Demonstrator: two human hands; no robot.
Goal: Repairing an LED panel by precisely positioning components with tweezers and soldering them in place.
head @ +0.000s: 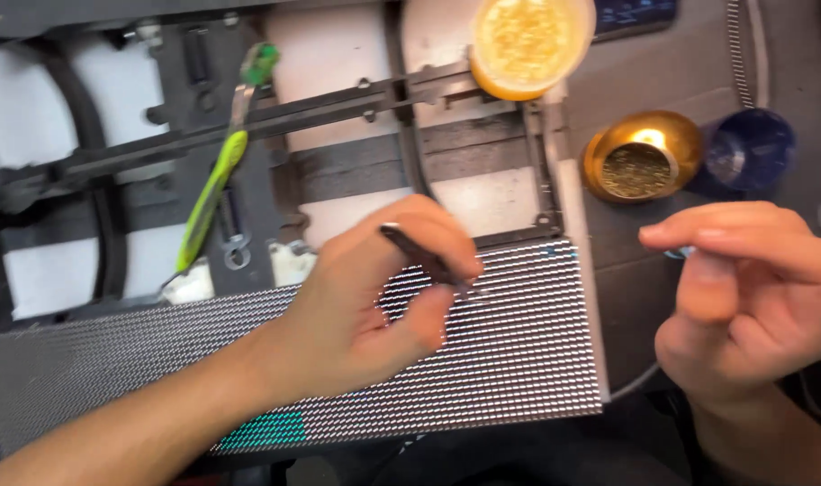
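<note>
Left hand (365,306) gripped slim dark tweezers (424,256), tips down on the grey dotted LED panel (518,351) lying on the counter; right hand (753,297) hovered beside it, thumb and forefinger pinched together.

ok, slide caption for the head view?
Left hand holds tweezers over an LED panel; right hand pinches nearby, beside two gold tins.

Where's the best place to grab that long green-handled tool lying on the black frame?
Probably the bright green handle, pinched across its width from above. The green-handled tool lies flat and slanted on the black frame, its handle the thickest, most exposed part; both ends look thin.
</note>
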